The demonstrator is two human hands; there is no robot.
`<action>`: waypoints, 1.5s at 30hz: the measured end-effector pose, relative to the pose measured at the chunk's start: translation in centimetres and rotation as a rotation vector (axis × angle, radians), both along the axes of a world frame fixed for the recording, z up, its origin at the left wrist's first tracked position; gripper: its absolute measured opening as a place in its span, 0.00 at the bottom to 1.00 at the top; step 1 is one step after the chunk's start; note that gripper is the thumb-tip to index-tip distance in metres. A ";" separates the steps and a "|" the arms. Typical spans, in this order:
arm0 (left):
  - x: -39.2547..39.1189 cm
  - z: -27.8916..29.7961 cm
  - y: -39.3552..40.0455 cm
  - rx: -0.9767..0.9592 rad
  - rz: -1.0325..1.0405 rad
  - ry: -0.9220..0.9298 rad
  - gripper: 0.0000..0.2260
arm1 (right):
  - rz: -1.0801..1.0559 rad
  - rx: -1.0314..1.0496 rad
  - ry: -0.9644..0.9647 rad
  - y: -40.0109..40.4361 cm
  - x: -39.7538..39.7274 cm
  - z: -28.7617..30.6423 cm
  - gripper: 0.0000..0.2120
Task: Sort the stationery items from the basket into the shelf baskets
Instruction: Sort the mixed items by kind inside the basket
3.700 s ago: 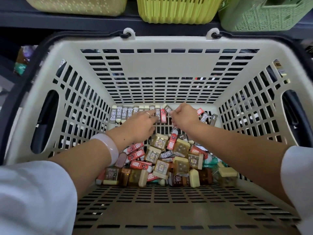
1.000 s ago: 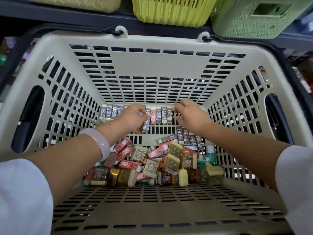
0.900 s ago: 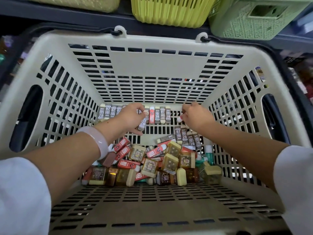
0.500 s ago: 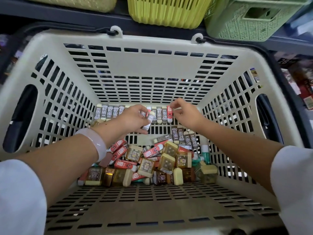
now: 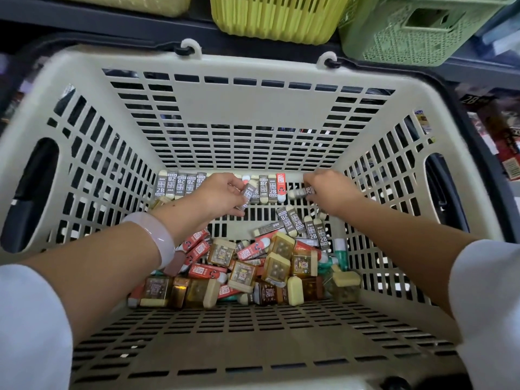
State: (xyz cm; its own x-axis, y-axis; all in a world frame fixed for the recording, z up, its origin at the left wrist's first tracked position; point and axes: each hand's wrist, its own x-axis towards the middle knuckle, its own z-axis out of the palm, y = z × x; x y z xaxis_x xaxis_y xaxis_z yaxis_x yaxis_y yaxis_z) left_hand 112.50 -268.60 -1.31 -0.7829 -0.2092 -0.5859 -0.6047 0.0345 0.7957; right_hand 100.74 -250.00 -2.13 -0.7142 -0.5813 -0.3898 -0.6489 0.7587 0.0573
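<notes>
Beige basket [image 5: 247,105] below the shelf baskets [image 5: 277,15], eraser row [image 5: 180,185] lining basket's far wall, left hand [image 5: 222,195] pinching a grey eraser [image 5: 247,194], right hand [image 5: 330,192] gripping another grey eraser [image 5: 301,191], loose pile [image 5: 253,266] at basket's near floor.

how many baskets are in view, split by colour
beige basket: 1
pale yellow shelf basket: 1
lime yellow shelf basket: 1
green shelf basket: 1
total: 4
</notes>
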 end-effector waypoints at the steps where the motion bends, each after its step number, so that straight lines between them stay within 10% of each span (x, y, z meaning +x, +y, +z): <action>1: 0.0 0.0 0.0 -0.002 0.001 0.000 0.10 | -0.090 -0.056 -0.021 -0.1 -0.2 0.1 0.11; 12: 0.0 -0.2 0.2 -0.027 -0.025 -0.013 0.11 | -0.240 -0.346 -0.201 -1.2 0.5 -0.1 0.10; 17: 0.0 0.1 0.4 -0.018 -0.024 0.001 0.11 | -0.136 0.248 -0.033 -0.3 0.5 1.4 0.12; 23: 0.0 0.2 0.4 -0.019 -0.031 0.014 0.12 | 0.051 0.329 -0.025 0.3 1.3 1.4 0.21; 36: 0.0 -0.4 0.3 -0.030 -0.041 0.010 0.11 | -0.814 -0.483 -0.346 -0.1 -0.5 -1.2 0.01; 45: -0.2 -0.3 0.8 -0.093 0.002 0.121 0.06 | -0.830 -0.532 -0.347 -1.3 0.0 -0.3 0.11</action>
State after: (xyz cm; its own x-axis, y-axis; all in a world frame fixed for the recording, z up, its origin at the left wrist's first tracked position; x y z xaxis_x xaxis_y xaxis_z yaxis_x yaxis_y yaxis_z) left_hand 112.35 -267.84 -1.57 -0.8464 -0.2597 -0.4650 -0.5044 0.1105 0.8564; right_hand 100.73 -251.34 -2.42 -0.8652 -0.1161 -0.4877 0.1708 0.8464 -0.5044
